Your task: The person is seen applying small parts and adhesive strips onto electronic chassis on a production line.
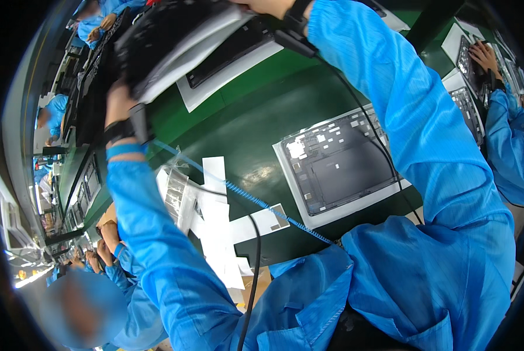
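Observation:
My left hand [120, 104], smeared by motion, is at the near left edge of a dark flat panel [162, 44] tilted above the far end of the bench. My right hand [267, 6] grips the same panel near its far right corner, partly cut off by the upper rim. A white sheet [194, 54] lies against the panel's underside. In front of me a thin dark device casing [346, 167] with small white and tan patches lies flat on another white sheet [355, 212]. Beneath the raised panel, another dark casing [229, 54] rests on white backing.
White paper strips [218, 225] and a clear plastic bag [179, 196] lie on the green bench [238, 137]. A blue coiled cord [262, 202] runs from my left wrist across the bench. Black cables hang near both arms. Co-workers in blue sit left and right.

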{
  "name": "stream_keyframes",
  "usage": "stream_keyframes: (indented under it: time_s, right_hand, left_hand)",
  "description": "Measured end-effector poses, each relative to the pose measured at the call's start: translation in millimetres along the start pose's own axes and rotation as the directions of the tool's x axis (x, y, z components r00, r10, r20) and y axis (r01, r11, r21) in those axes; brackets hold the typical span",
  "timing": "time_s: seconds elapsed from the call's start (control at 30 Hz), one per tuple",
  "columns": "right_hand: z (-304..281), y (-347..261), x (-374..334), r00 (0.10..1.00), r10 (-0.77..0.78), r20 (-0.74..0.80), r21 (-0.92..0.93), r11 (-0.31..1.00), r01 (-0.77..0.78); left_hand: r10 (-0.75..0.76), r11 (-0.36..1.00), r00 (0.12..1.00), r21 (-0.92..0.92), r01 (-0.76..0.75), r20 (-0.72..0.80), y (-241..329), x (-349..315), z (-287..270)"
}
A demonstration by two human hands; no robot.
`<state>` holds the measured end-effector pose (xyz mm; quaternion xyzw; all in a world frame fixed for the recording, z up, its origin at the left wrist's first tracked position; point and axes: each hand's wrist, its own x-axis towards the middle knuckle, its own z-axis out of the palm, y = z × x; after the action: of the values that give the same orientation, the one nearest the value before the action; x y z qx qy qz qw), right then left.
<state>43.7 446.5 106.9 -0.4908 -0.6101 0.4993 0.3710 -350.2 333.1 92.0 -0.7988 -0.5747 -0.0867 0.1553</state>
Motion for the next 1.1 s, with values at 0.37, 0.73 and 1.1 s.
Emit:
stream_keyframes:
  time_s: [0.37, 0.73, 1.1]
  right_hand:
    - [-16.4, 103.2, 3.7, 0.972, 0.236, 0.003, -0.628, 0.756, -0.182]
    - [-10.3, 101.4, 11.0, 0.993, 0.076, -0.090, -0.683, 0.721, -0.117]
    - [-20.9, 148.0, 54.8, 0.924, -0.299, 0.237, -0.679, 0.629, 0.378]
  left_hand:
    - [-0.218, 0.969, 0.887, 0.195, 0.149, 0.407, 53.6, 46.5, 165.2]
    - [-0.162, 0.975, 0.879, 0.212, 0.071, 0.449, 38.4, 72.7, 162.0]
    - [-0.417, 0.615, 0.707, -0.395, 0.682, 0.571, 107.5, 65.2, 75.2]
